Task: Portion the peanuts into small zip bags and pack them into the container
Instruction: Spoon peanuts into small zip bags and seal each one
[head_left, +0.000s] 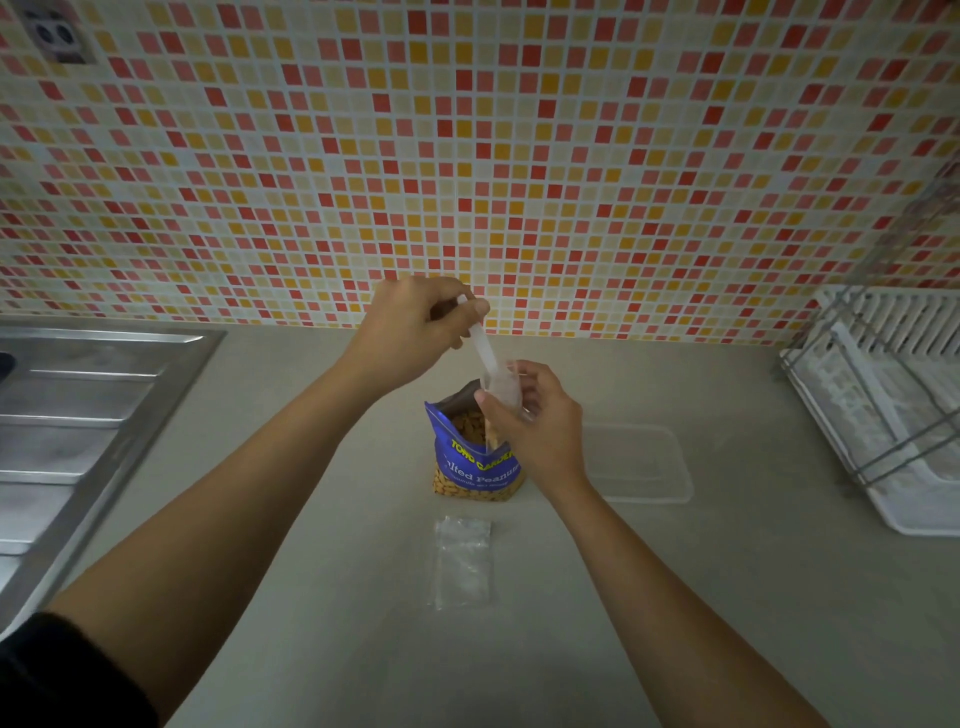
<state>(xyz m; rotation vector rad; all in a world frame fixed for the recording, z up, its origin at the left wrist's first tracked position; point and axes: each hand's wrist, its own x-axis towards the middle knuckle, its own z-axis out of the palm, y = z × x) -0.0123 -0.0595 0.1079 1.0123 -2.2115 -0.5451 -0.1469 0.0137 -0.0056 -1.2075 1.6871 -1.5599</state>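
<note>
A blue bag of salted peanuts (475, 460) stands open on the grey counter, peanuts showing at its mouth. My left hand (415, 325) pinches the handle of a clear plastic spoon (480, 340), whose bowl dips into a small clear zip bag (501, 397). My right hand (535, 415) holds that zip bag open just above the peanut bag's mouth. A few peanuts show inside the held bag. Several empty zip bags (462, 561) lie flat on the counter in front of the peanut bag. The clear rectangular container (641, 462) sits to the right of my right hand.
A steel sink drainboard (78, 431) fills the left side. A white dish rack with a wire frame (893, 405) stands at the right. The mosaic-tiled wall (467, 156) rises behind the grey counter (675, 597).
</note>
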